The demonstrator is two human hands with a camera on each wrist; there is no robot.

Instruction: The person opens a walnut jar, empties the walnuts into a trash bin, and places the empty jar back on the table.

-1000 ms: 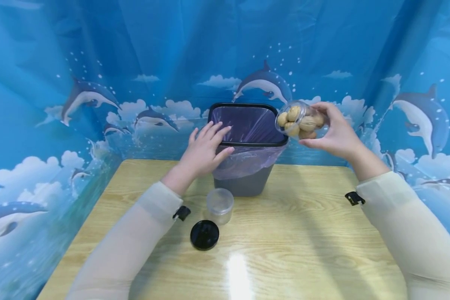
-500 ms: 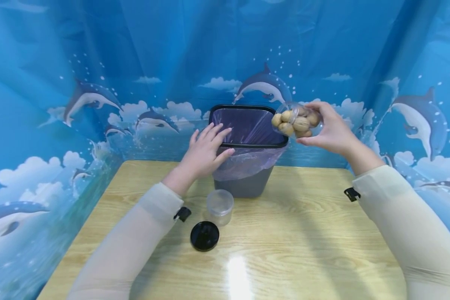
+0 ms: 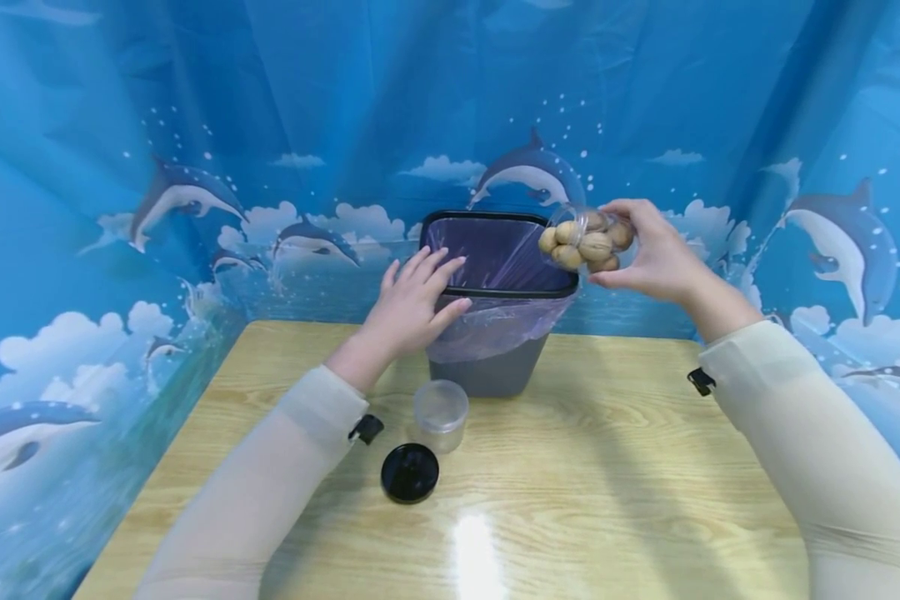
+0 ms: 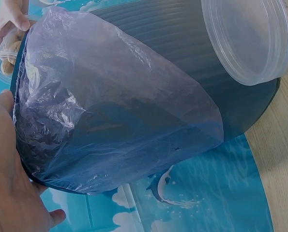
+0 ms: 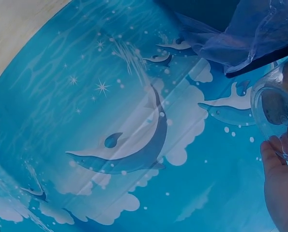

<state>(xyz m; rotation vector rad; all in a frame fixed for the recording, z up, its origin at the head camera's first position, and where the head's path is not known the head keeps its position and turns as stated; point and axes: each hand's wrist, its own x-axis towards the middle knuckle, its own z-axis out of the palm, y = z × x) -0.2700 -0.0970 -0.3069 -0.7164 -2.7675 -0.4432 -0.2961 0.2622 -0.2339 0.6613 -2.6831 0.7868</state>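
Note:
My right hand [image 3: 660,254] grips a clear plastic jar [image 5: 261,116] of walnuts [image 3: 595,245] by its base end. The jar lies tilted nearly sideways, its mouth pointing left over the right rim of a grey trash can [image 3: 487,371]. Several walnuts sit near the mouth, inside the jar. A thin purple bag [image 4: 129,101] lines the can and folds over its black rim. At the can's left rim rests my left hand [image 3: 412,304], fingers spread and fairly straight over the opening, thumb in front. The bottom of the can's inside is hidden.
On the wooden table [image 3: 607,483], a clear round container [image 3: 441,412] stands in front of the can. A black round lid [image 3: 409,472] lies just nearer. Behind everything hangs a blue dolphin-print curtain [image 3: 330,100].
My right hand has brought the jar a little to the left, farther over the can's rim, and the walnuts have shifted toward its mouth. My left hand stays put.

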